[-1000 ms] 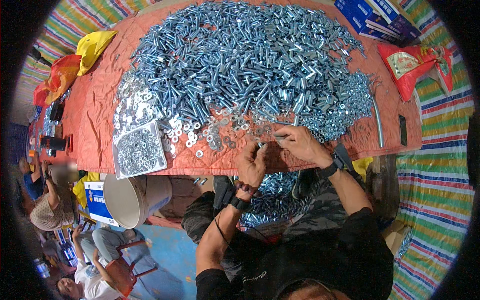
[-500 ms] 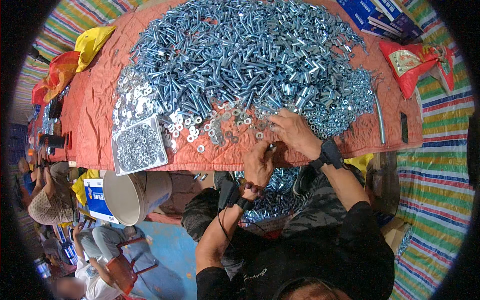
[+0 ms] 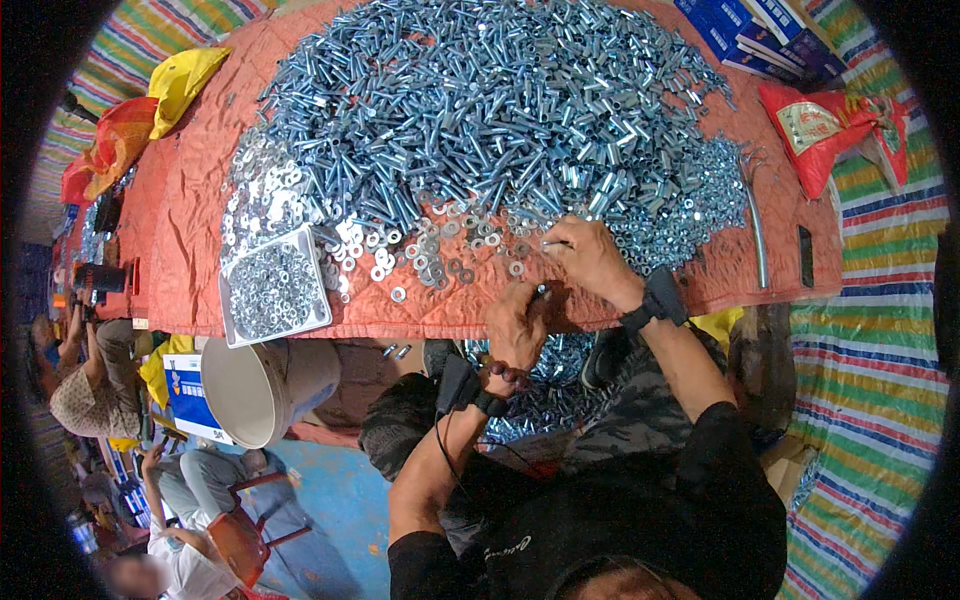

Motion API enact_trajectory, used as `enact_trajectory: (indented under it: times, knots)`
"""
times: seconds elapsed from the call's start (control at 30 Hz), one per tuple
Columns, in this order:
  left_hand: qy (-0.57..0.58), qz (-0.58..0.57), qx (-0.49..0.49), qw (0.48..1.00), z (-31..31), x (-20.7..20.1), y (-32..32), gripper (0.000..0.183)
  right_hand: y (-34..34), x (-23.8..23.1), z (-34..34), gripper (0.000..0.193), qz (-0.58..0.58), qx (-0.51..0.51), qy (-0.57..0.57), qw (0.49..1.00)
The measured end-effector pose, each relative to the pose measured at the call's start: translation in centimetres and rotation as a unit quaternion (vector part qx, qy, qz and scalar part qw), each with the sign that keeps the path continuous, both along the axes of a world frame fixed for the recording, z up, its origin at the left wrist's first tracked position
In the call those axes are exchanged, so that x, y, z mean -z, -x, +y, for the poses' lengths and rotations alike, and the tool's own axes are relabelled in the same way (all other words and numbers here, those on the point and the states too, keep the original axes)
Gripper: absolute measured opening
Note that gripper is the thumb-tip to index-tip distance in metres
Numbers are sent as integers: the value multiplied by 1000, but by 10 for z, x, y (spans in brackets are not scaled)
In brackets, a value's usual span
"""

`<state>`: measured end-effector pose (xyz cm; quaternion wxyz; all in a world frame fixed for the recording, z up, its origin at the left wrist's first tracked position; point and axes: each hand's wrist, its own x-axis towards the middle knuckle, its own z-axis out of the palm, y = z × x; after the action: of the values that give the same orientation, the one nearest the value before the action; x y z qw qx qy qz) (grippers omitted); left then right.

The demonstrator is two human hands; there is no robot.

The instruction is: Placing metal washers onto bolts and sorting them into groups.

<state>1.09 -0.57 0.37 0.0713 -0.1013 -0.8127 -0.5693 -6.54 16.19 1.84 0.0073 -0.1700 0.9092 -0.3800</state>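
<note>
My left hand [image 3: 517, 328] is closed at the table's near edge. The bright end of a small metal piece [image 3: 541, 290] shows at its fingertips, while the rest of it is hidden in the fist. Just above and to the right, my right hand [image 3: 592, 262] pinches a short shiny metal piece [image 3: 552, 243] between thumb and forefinger. Loose flat washers [image 3: 432, 262] lie left of both hands. Small nuts [image 3: 655, 240] are heaped to the right of my right hand. Beyond them spreads a large pile of metal sleeves and bolts [image 3: 480, 110].
A white tray [image 3: 325, 280] of small rings sits at the table's near left edge, above a pale bucket [image 3: 240, 395]. A metal rod [image 3: 757, 235] and a red bag [image 3: 815, 130] lie at right. Blue boxes [image 3: 760, 35] stand far right. Another person [image 3: 200, 510] sits lower left.
My right hand has drawn slightly right, and the metal piece in its pinch now shows more plainly. My left hand has barely moved. The view has shifted slightly.
</note>
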Motion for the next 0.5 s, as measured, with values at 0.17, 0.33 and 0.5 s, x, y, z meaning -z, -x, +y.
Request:
enact_trajectory:
  times: [0.17, 0.33, 0.5]
  knots:
    - [41, -21, 1, 999, -2, -1, 0, 10, -6, -26, 8, 18, -290, 40, 216, 931]
    - [31, -6, -16, 999, -1, -7, 1, 24, -20, -41, 3, 22, -306, -25, 234, 923]
    - [3, -21, -4, 1000, 1, -6, 1, 20, -22, -42, 5, 25, -321, -41, 211, 922]
